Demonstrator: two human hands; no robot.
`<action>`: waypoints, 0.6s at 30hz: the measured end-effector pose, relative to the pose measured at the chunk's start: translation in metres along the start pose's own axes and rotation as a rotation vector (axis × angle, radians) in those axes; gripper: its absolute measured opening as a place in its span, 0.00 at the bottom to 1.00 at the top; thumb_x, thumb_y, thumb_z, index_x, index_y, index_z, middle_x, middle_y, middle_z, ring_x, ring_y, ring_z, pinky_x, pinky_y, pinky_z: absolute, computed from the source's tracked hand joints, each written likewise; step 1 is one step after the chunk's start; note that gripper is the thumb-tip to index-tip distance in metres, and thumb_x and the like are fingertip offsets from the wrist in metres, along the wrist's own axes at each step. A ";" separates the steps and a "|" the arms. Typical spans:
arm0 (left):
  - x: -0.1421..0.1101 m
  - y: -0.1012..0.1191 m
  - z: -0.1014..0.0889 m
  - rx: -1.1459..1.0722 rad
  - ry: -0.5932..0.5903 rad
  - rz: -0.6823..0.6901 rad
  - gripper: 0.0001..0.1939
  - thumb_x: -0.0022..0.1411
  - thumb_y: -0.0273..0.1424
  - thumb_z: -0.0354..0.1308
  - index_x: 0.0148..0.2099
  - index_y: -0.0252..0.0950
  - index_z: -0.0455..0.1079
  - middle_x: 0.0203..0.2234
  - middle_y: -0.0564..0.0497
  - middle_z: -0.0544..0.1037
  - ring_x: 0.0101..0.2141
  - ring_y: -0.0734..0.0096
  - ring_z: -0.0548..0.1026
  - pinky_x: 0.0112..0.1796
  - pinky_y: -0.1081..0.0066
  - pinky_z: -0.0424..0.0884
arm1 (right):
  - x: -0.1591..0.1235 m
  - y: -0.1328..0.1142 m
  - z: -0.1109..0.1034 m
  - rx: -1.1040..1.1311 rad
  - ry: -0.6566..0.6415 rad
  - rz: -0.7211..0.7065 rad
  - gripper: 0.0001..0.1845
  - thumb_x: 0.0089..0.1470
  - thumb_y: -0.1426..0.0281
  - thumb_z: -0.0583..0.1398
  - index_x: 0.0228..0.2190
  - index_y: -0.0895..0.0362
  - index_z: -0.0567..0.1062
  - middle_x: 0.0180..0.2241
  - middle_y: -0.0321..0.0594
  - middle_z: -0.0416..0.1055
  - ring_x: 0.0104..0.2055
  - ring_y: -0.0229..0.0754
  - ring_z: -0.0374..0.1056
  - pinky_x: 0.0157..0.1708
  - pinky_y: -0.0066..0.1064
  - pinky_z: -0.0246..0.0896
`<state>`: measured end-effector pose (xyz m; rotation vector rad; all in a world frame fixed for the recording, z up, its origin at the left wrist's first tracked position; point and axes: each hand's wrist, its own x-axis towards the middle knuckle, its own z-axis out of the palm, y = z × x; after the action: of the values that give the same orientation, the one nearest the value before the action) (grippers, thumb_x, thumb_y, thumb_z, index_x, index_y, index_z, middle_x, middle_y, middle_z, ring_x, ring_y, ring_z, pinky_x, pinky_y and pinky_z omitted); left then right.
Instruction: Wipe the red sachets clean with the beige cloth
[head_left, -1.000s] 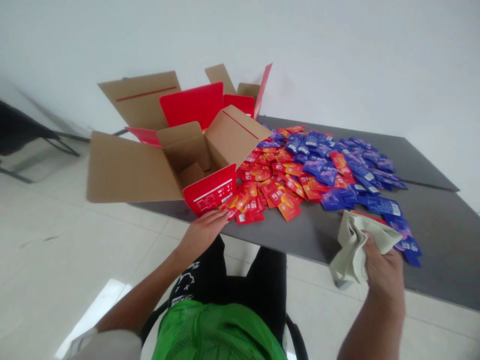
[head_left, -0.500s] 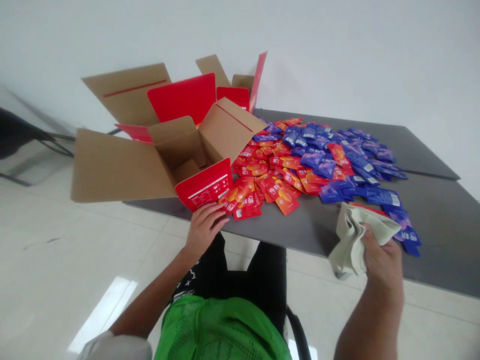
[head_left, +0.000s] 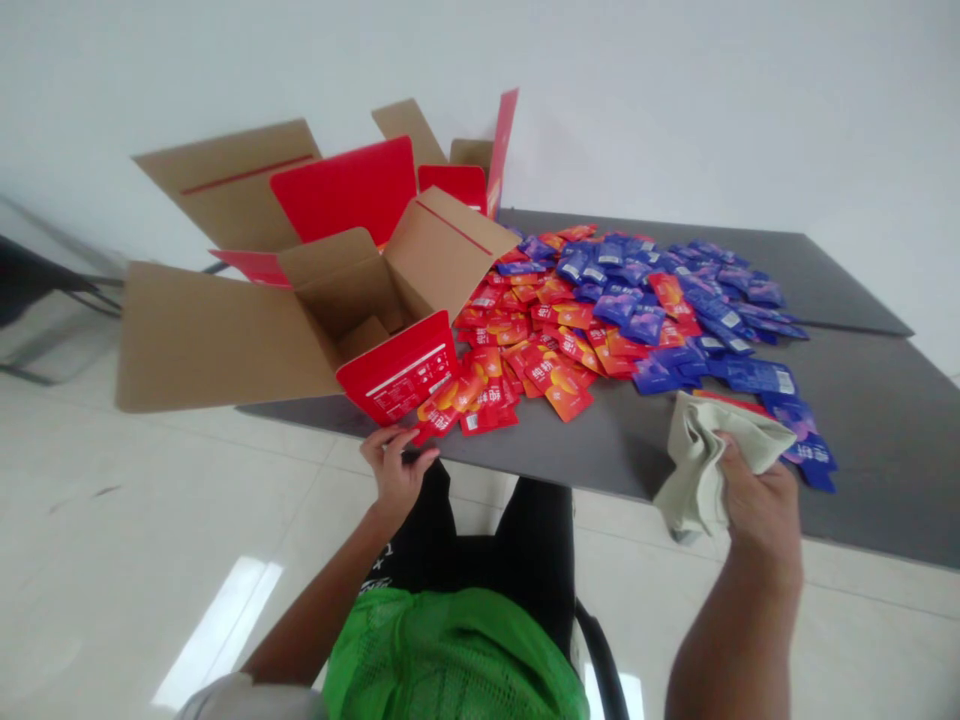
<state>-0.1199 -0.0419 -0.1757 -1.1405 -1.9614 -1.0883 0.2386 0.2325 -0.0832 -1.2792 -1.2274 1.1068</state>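
Down at about half past seven on the view's clock, there was the left hand (head_left: 395, 478), low at the near edge of the grey table (head_left: 600, 455), fingertips right up at the corner of the outermost red sachet (head_left: 444, 408)! Thumb and fingers stood parted in a loose grip, nothing clearly caught between them, and whether the fingertips actually touched foil could not be told. Over at nearly four o'clock, the right hand (head_left: 761, 500) had a firm grip, thumb pressed over a folded pale cloth (head_left: 697, 455), its folds bunched above the table's near edge, with blue sachets (head_left: 799, 420) just beyond. The open carton (head_left: 397, 370) sat toward ten o'clock, flaps spread wide, its red front flap leaning close over that outermost sachet, and the heap of red sachets (head_left: 555, 375) ran from the centre toward three. The step in hand looked, by judgement, like fingering a single sachet on the left while the right held the cloth ready. The next move seemed to call for the left thumb closing neatly on that corner, clear of the flap, with the right grip kept steady on the cloth.
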 end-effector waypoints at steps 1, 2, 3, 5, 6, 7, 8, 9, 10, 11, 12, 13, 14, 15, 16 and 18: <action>-0.003 -0.002 0.000 0.012 0.004 0.002 0.23 0.65 0.50 0.61 0.51 0.37 0.69 0.47 0.42 0.68 0.49 0.56 0.71 0.49 0.54 0.74 | 0.001 0.001 0.000 0.005 -0.010 0.000 0.29 0.39 0.58 0.75 0.42 0.62 0.84 0.40 0.45 0.81 0.37 0.45 0.76 0.42 0.35 0.73; -0.006 -0.004 0.000 0.026 0.007 0.009 0.24 0.64 0.50 0.62 0.51 0.37 0.68 0.47 0.41 0.67 0.49 0.55 0.71 0.50 0.53 0.74 | 0.001 0.002 -0.001 0.013 -0.016 -0.002 0.29 0.40 0.58 0.75 0.42 0.62 0.84 0.40 0.45 0.81 0.37 0.45 0.76 0.43 0.35 0.72; -0.008 -0.006 0.000 0.040 0.009 0.021 0.25 0.63 0.50 0.64 0.52 0.37 0.67 0.47 0.41 0.67 0.49 0.55 0.71 0.51 0.52 0.74 | 0.001 0.003 -0.001 0.022 -0.022 -0.004 0.28 0.41 0.58 0.75 0.42 0.62 0.84 0.41 0.45 0.81 0.38 0.45 0.76 0.43 0.34 0.72; -0.012 -0.009 -0.003 0.055 0.018 0.049 0.26 0.61 0.48 0.67 0.52 0.37 0.67 0.47 0.42 0.67 0.50 0.55 0.70 0.52 0.50 0.73 | 0.001 0.004 -0.001 0.042 -0.023 -0.001 0.28 0.42 0.59 0.75 0.42 0.62 0.84 0.42 0.45 0.80 0.39 0.44 0.76 0.43 0.32 0.72; -0.013 -0.010 -0.004 0.057 0.024 0.061 0.26 0.61 0.46 0.68 0.52 0.37 0.67 0.47 0.42 0.67 0.50 0.55 0.70 0.53 0.49 0.73 | 0.000 0.003 -0.001 0.049 -0.020 0.003 0.28 0.42 0.59 0.75 0.42 0.62 0.84 0.42 0.45 0.81 0.38 0.44 0.76 0.42 0.32 0.72; -0.014 -0.010 -0.005 0.055 0.027 0.072 0.25 0.60 0.44 0.69 0.53 0.37 0.67 0.47 0.42 0.68 0.50 0.55 0.70 0.53 0.49 0.73 | -0.001 0.002 0.000 0.054 -0.017 0.011 0.27 0.42 0.59 0.75 0.42 0.62 0.84 0.41 0.45 0.81 0.38 0.43 0.76 0.42 0.32 0.72; -0.014 -0.010 -0.007 0.051 0.025 0.084 0.24 0.60 0.42 0.70 0.52 0.37 0.68 0.46 0.42 0.68 0.50 0.55 0.71 0.53 0.48 0.73 | -0.001 0.001 0.000 0.054 -0.015 0.021 0.27 0.42 0.59 0.75 0.42 0.62 0.84 0.40 0.44 0.81 0.37 0.43 0.76 0.41 0.32 0.72; -0.013 -0.011 -0.009 0.044 0.015 0.094 0.23 0.61 0.41 0.70 0.52 0.37 0.68 0.46 0.43 0.69 0.50 0.56 0.71 0.54 0.48 0.73 | -0.002 0.000 0.000 0.051 -0.014 0.029 0.27 0.42 0.59 0.75 0.42 0.62 0.84 0.40 0.44 0.81 0.37 0.43 0.76 0.41 0.32 0.72; -0.012 -0.010 -0.011 0.034 0.001 0.106 0.21 0.61 0.38 0.70 0.52 0.38 0.69 0.46 0.44 0.70 0.49 0.57 0.72 0.54 0.48 0.72 | -0.002 -0.001 0.001 0.050 -0.012 0.032 0.27 0.42 0.59 0.75 0.41 0.62 0.84 0.40 0.44 0.81 0.37 0.43 0.76 0.41 0.32 0.72; -0.010 -0.010 -0.014 0.022 -0.017 0.119 0.18 0.62 0.36 0.69 0.51 0.39 0.70 0.45 0.45 0.72 0.49 0.58 0.72 0.54 0.48 0.72 | -0.003 -0.001 0.001 0.055 -0.014 0.029 0.26 0.42 0.59 0.75 0.41 0.62 0.84 0.40 0.44 0.81 0.37 0.43 0.76 0.41 0.32 0.72; -0.008 -0.010 -0.017 0.009 -0.035 0.133 0.15 0.63 0.34 0.69 0.50 0.39 0.71 0.44 0.46 0.73 0.48 0.59 0.73 0.54 0.49 0.72 | -0.003 -0.001 0.001 0.065 -0.018 0.024 0.25 0.42 0.60 0.75 0.40 0.62 0.84 0.40 0.44 0.81 0.37 0.43 0.75 0.41 0.31 0.71; -0.004 -0.010 -0.020 -0.005 -0.055 0.150 0.13 0.63 0.32 0.68 0.49 0.40 0.72 0.43 0.46 0.75 0.47 0.59 0.74 0.54 0.50 0.72 | -0.002 -0.001 0.001 0.077 -0.020 0.021 0.25 0.42 0.60 0.75 0.40 0.62 0.84 0.40 0.45 0.81 0.37 0.42 0.75 0.41 0.31 0.71; 0.000 -0.010 -0.024 -0.017 -0.079 0.165 0.12 0.64 0.31 0.67 0.49 0.40 0.73 0.43 0.47 0.76 0.47 0.60 0.75 0.54 0.51 0.73 | -0.002 -0.001 0.001 0.088 -0.022 0.023 0.25 0.42 0.59 0.75 0.40 0.62 0.84 0.41 0.45 0.81 0.37 0.42 0.75 0.40 0.30 0.71; 0.004 -0.010 -0.028 -0.028 -0.107 0.179 0.10 0.65 0.30 0.67 0.48 0.40 0.74 0.42 0.47 0.77 0.46 0.60 0.76 0.53 0.52 0.74 | -0.001 0.000 0.000 0.093 -0.026 0.031 0.25 0.42 0.59 0.76 0.39 0.62 0.84 0.40 0.44 0.81 0.36 0.41 0.74 0.39 0.29 0.71; 0.010 -0.009 -0.031 -0.041 -0.138 0.189 0.10 0.65 0.30 0.66 0.48 0.41 0.74 0.43 0.47 0.79 0.46 0.60 0.77 0.52 0.53 0.75 | -0.001 0.000 0.000 0.090 -0.029 0.042 0.25 0.42 0.59 0.76 0.39 0.62 0.84 0.40 0.45 0.81 0.35 0.40 0.74 0.38 0.29 0.71; 0.021 -0.005 -0.038 -0.074 -0.210 0.191 0.08 0.67 0.31 0.64 0.49 0.41 0.76 0.43 0.48 0.80 0.46 0.61 0.78 0.51 0.54 0.76 | 0.000 0.001 -0.001 0.074 -0.025 0.057 0.26 0.42 0.58 0.76 0.39 0.63 0.84 0.39 0.45 0.81 0.34 0.40 0.74 0.36 0.28 0.71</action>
<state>-0.1299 -0.0683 -0.1430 -1.5024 -1.9324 -0.9800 0.2392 0.2321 -0.0840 -1.2542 -1.1635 1.2022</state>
